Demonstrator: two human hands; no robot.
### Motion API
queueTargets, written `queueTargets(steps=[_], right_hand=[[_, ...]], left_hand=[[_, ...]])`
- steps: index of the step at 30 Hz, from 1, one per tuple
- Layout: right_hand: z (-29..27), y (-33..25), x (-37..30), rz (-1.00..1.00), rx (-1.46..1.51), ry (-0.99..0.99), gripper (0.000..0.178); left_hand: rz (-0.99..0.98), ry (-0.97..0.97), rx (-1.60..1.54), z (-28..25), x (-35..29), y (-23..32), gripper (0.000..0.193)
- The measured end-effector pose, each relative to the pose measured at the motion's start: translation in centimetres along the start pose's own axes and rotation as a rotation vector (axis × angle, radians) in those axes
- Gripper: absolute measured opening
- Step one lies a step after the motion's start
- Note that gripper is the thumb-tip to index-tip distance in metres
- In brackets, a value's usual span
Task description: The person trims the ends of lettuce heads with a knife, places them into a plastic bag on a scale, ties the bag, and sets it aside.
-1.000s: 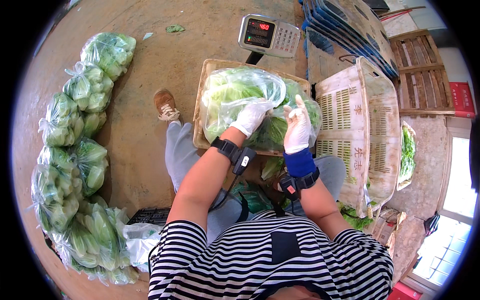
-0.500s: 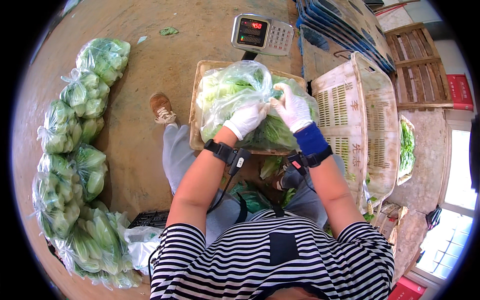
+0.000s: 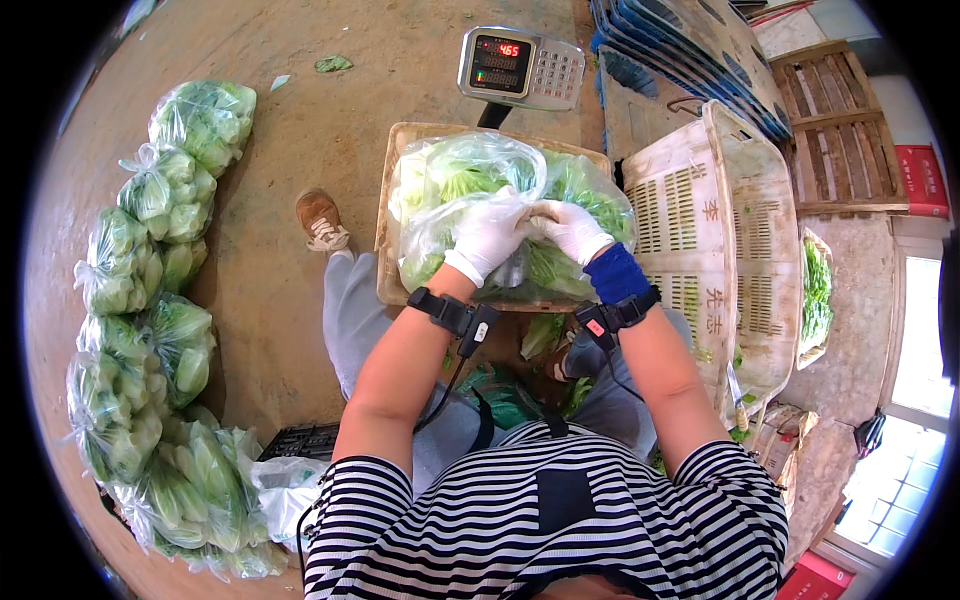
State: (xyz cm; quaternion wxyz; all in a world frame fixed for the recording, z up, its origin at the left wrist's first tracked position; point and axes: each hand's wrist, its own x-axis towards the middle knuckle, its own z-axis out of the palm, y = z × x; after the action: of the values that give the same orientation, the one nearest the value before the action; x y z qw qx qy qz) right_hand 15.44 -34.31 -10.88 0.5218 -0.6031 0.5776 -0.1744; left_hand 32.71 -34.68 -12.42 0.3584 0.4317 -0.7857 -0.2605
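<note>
A clear plastic bag of leafy green lettuce [image 3: 455, 178] lies in a shallow cream tray [image 3: 390, 272] in front of me. My left hand [image 3: 490, 235], in a white glove, is closed on the plastic at the bag's near middle. Pressed up against it, my right hand [image 3: 574, 232], also gloved, has its fingers curled and pinching the same gathered plastic. Both sets of fingertips meet there, so the pinched part of the bag is mostly hidden. Just beyond the tray stands a scale display [image 3: 520, 68] with lit red digits and a keypad.
Several tied bags of greens [image 3: 125, 260] line the floor at left. Tall white slatted crates [image 3: 680, 240] stand close to my right. Behind them are blue-edged stacked panels [image 3: 690, 60], a wooden pallet [image 3: 838, 130] and a basket of greens [image 3: 815, 295].
My right hand has come down and inward against the left, and the bunched bag top has dropped with it. The digits on the scale display have changed.
</note>
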Motion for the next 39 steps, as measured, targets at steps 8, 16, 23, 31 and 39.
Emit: queueTargets(steps=[8, 16, 23, 31, 39], right_hand=[[-1.2, 1.8, 0.7, 0.081, 0.341, -0.160, 0.026], [-1.8, -3.7, 0.3, -0.353, -0.724, 0.323, 0.013], [-1.4, -2.3, 0.6, -0.091, -0.024, 0.037, 0.009], [-5.0, 1.3, 5.2, 0.540, 1.402, 0.243, 0.015], [-2.5, -6.5, -2.7, 0.120, -0.723, 0.160, 0.044]], left_hand=[[0.166, 0.165, 0.257, 1.3, 0.0, -0.3, 0.007], [0.115, -0.029, 0.359, -0.7, 0.0, -0.3, 0.009], [0.123, -0.123, 0.286, -2.1, 0.1, -1.4, 0.015], [0.080, -0.297, 0.278, -1.7, -1.4, 0.4, 0.019], [0.251, 0.150, -0.064, -8.7, -3.1, 7.0, 0.032]])
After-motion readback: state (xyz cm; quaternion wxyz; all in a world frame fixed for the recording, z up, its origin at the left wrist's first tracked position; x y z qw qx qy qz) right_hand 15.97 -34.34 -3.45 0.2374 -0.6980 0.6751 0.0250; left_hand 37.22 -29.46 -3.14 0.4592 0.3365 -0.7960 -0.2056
